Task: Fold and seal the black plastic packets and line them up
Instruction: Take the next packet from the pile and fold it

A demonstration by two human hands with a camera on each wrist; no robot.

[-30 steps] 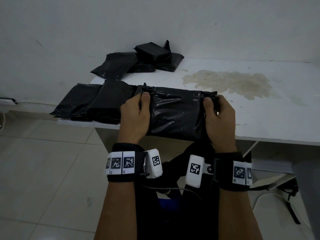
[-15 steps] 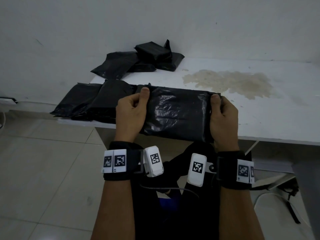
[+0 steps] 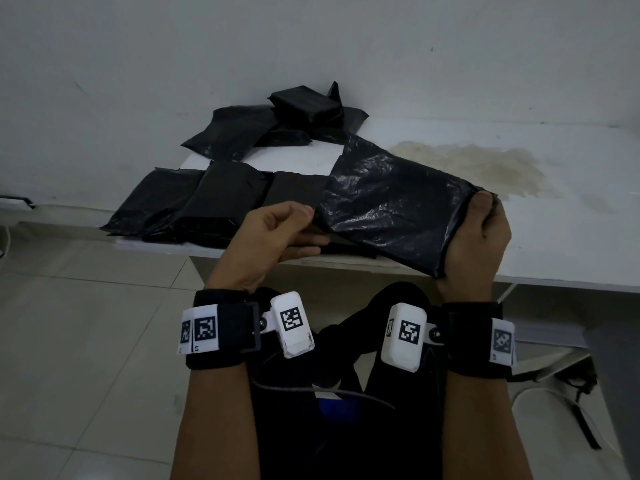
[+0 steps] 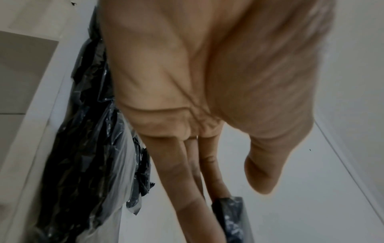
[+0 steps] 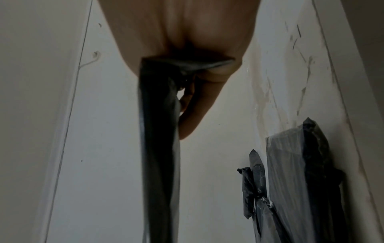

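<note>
I hold a black plastic packet (image 3: 391, 202) slanted above the white table's (image 3: 554, 244) front edge. My right hand (image 3: 479, 223) grips its right end, thumb on top and fingers curled beneath; in the right wrist view the packet (image 5: 160, 148) hangs edge-on from that hand (image 5: 187, 102). My left hand (image 3: 310, 233) lies at the packet's near left corner with straight fingers reaching under it. In the left wrist view the fingers (image 4: 187, 172) touch the black plastic (image 4: 230, 217) and the thumb stands apart. A row of packets (image 3: 221, 202) lies along the table's left front.
A loose pile of black packets (image 3: 277, 126) sits at the back left against the wall. A tan stain (image 3: 478, 164) marks the tabletop right of centre. The table's left edge drops to a tiled floor (image 3: 86, 341). Straps and cables hang under the table at right.
The packet has swung clockwise and its left end now points away from me. My left hand has let go of that end and straightened its fingers under it. My right hand keeps its grip, farther right.
</note>
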